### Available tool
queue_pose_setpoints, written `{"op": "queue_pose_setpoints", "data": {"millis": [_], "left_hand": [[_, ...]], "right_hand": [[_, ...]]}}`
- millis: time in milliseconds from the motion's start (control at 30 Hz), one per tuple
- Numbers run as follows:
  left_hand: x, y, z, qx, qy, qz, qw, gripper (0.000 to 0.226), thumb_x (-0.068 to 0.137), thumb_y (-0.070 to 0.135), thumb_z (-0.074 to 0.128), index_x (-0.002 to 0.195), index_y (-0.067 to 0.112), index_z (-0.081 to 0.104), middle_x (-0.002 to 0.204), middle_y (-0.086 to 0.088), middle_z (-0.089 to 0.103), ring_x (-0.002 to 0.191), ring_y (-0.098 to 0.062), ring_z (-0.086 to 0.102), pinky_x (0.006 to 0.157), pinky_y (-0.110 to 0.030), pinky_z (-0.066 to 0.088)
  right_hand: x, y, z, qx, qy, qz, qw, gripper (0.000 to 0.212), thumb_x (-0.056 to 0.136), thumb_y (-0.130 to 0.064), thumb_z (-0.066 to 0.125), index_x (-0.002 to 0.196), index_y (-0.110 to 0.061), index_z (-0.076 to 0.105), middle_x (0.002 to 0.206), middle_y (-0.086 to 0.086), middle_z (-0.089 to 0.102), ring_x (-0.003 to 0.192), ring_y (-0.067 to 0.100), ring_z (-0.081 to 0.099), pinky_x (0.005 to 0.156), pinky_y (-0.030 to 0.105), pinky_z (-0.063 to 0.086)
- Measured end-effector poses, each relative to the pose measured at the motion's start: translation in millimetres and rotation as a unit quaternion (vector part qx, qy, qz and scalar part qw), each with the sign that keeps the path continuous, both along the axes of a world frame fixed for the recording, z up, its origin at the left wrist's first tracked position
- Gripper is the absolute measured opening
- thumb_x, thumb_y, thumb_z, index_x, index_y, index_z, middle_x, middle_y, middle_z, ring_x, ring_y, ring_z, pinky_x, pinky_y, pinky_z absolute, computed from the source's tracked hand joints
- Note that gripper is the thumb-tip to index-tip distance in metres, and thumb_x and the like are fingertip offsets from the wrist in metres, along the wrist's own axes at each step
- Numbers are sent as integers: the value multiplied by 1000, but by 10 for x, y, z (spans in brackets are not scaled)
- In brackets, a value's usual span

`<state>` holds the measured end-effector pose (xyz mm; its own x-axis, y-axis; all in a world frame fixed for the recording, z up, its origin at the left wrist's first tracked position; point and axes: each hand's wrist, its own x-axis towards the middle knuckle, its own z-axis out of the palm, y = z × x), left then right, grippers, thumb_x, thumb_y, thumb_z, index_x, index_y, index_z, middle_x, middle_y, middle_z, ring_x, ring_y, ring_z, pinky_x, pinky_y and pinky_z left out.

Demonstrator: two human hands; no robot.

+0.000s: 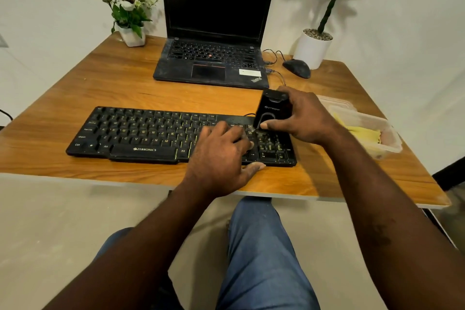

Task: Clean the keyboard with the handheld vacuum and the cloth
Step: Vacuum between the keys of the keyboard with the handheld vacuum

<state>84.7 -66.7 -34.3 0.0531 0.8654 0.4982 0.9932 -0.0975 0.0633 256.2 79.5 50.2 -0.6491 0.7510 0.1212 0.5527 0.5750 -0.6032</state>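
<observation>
A black keyboard (141, 133) with yellow lettering lies across the near part of the wooden table (125, 83). My right hand (302, 118) grips a black handheld vacuum (273, 111), held upright with its lower end on the keyboard's number pad at the right. My left hand (221, 156) rests on the keyboard's right half, fingers spread over the keys and thumb at the front edge. A yellow cloth (362, 133) lies in a clear plastic container (387, 138) at the right of the table.
A dusty open laptop (214, 58) stands behind the keyboard, with a black mouse (297, 68) and cables to its right. A white flower pot (130, 35) sits back left, a potted plant (313, 48) back right. My knee in jeans (259, 246) is below the table edge.
</observation>
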Motion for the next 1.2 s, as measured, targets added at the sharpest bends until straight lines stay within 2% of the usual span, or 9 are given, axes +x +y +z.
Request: {"op": "queue_pose_setpoints", "data": {"millis": [67,200,367,567,733,800,900,1033,1200], "left_hand": [[0,6,-4,6,-2,-2,1000,65,90,75,49,118,23,74,113,4,64,105,-21,50,85,-41,41],[0,19,-13,16,-14,-6,1000,62,89,75,52,113,22,76,109,6,64,104,-21,50,84,-42,41],[-9,15,-12,9,-9,-5,1000,64,89,75,50,115,22,75,110,5,64,104,-21,49,84,-42,41],[-13,0,-22,13,-5,-6,1000,64,90,75,50,117,22,75,112,4,64,104,-22,50,85,-42,41],[-16,17,-33,15,-7,-5,1000,64,90,75,50,116,23,75,111,6,64,105,-21,50,86,-41,40],[-11,22,-32,16,-7,-5,1000,64,90,75,50,116,22,75,111,5,64,105,-20,50,86,-41,40],[-15,15,-34,21,-7,-7,1000,64,90,74,50,116,22,75,110,4,64,104,-21,50,85,-42,41],[6,3,-26,20,-10,-11,1000,65,90,74,48,116,21,75,112,3,65,104,-21,51,84,-42,42],[-15,4,-30,28,-10,-12,999,63,89,73,51,114,21,76,108,4,65,102,-22,52,84,-42,41]], "right_hand": [[195,96,64,-7,-25,-17,1000,55,72,-26,93,116,-31,61,109,-11,70,103,8,67,86,27,55],[426,195,176,20,-60,-70,996,55,73,-24,93,118,-29,61,106,-9,68,95,6,65,67,8,43],[72,-52,49,12,17,-21,1000,55,72,-29,93,116,-31,61,106,-15,70,98,3,68,77,20,54],[-4,-73,-21,28,7,1,1000,54,75,-33,92,115,-38,56,102,-19,68,96,-7,64,73,12,48],[444,108,64,31,-44,-58,997,56,75,-29,91,121,-31,59,109,-10,67,100,10,65,75,16,46],[474,98,53,48,-29,-80,995,60,75,-31,92,125,-27,60,113,-8,66,101,11,64,74,14,45],[255,-82,-23,35,25,-52,998,61,75,-34,92,126,-26,60,113,-13,69,97,2,67,77,14,50],[38,-224,-125,41,19,-5,999,47,77,-32,90,112,-34,59,95,-20,68,86,-13,65,68,6,47],[390,-83,-37,33,-22,-40,998,54,77,-33,90,120,-35,57,103,-16,66,89,-9,61,65,1,42]]}}
